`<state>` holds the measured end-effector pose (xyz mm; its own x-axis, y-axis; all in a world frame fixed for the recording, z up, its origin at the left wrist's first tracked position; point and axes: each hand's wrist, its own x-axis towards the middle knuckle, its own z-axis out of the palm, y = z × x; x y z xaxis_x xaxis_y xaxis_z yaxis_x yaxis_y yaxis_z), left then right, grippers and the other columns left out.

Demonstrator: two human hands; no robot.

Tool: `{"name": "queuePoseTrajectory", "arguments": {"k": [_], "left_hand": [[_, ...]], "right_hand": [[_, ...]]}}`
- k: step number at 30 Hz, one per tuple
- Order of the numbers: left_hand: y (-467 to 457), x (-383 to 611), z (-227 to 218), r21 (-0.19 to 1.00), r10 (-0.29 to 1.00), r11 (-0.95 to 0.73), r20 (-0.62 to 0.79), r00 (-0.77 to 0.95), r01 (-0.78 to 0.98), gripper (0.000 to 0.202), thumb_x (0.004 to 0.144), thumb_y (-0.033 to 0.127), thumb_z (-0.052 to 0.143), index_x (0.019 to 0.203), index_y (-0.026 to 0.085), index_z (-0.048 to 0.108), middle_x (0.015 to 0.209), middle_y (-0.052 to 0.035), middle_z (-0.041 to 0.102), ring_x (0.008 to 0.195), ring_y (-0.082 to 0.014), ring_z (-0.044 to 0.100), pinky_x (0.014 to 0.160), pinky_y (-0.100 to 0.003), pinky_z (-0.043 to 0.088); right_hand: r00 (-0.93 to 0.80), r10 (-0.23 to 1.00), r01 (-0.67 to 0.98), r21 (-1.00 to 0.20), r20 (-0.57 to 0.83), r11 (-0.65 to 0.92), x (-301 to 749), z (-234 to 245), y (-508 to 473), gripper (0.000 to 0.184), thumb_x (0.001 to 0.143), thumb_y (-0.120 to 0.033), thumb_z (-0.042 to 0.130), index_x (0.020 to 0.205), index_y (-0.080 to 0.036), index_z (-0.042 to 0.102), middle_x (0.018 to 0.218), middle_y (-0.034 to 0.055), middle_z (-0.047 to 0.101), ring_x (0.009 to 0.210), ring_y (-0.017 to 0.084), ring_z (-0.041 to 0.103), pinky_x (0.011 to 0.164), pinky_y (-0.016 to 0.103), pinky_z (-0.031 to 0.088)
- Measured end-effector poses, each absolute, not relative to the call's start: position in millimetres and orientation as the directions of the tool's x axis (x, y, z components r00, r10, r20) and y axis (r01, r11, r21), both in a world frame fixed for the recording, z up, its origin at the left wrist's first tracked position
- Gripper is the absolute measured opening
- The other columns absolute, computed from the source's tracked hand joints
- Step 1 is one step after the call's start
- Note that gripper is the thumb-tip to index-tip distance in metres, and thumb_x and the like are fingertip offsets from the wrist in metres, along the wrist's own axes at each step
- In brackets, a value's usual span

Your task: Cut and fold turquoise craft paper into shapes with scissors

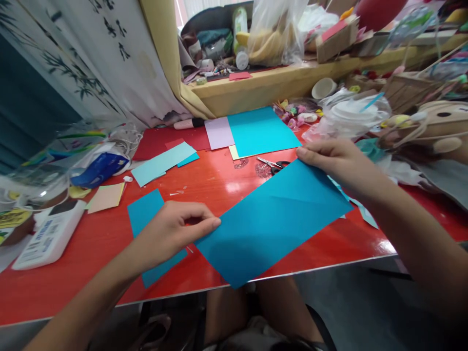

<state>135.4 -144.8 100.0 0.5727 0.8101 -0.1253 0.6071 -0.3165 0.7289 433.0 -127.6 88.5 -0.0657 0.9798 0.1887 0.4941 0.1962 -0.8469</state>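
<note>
A rectangular sheet of blue paper (270,219) is held up at a slant above the table's front edge. My left hand (175,226) pinches its left corner between thumb and fingers. At its upper right corner, my right hand (336,158) has the same kind of pinch. A faint crease runs across the sheet's upper part. Under my left hand lies another blue paper piece (146,209), partly covered by the hand. Scissors with black handles (276,165) rest just behind the held sheet, which hides part of them.
On the red table (208,180) lie light blue strips (164,163), a bright blue sheet (263,131), a lilac sheet (219,134) and sticky notes (106,197). A white glue bottle (51,236) is at the left. Plastic bags and craft items (358,112) crowd the right back.
</note>
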Motion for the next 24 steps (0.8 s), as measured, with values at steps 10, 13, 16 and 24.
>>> {"name": "queuePoseTrajectory", "arguments": {"k": [10,13,16,24], "left_hand": [[-130,102,48,0.666,0.937,-0.155,-0.134,0.322,0.73,0.036,0.085,0.048,0.039,0.069,0.018,0.052,0.065,0.0022,0.05,0.062,-0.0115,0.046,0.057,-0.023,0.035],[-117,101,41,0.642,0.958,-0.16,-0.082,0.274,0.75,0.036,0.084,0.048,0.039,0.066,0.018,0.047,0.061,0.0033,0.046,0.059,-0.0112,0.044,0.055,-0.024,0.033],[-107,107,42,0.612,0.941,-0.239,-0.046,0.336,0.754,0.036,0.084,0.045,0.042,0.062,0.018,0.045,0.058,0.0037,0.045,0.058,-0.0106,0.045,0.055,-0.024,0.031],[-81,137,50,0.782,0.91,-0.28,0.032,0.413,0.557,0.024,0.081,0.038,0.047,0.076,0.017,0.057,0.066,0.0019,0.052,0.061,-0.01,0.046,0.055,-0.023,0.035]], "right_hand": [[-0.24,0.97,0.86,-0.473,-0.041,0.193,418,16,-110,0.04,0.087,-0.042,0.039,0.057,-0.018,0.046,0.055,0.0008,0.048,0.053,0.014,0.045,0.051,0.028,0.025],[-0.254,0.958,0.914,-0.291,0.132,0.283,411,19,-115,0.033,0.087,-0.04,0.041,0.071,-0.017,0.058,0.077,0.0075,0.06,0.073,0.021,0.055,0.06,0.031,0.034],[-0.341,0.893,0.852,-0.304,0.294,0.426,390,33,-118,0.028,0.087,-0.038,0.045,0.092,-0.016,0.062,0.103,0.0105,0.06,0.1,0.025,0.052,0.08,0.034,0.037],[-0.494,0.869,0.517,-0.793,0.031,0.322,317,42,-86,0.021,0.082,-0.03,0.051,0.08,-0.013,0.064,0.071,0.0019,0.062,0.065,0.012,0.052,0.056,0.023,0.036]]}}
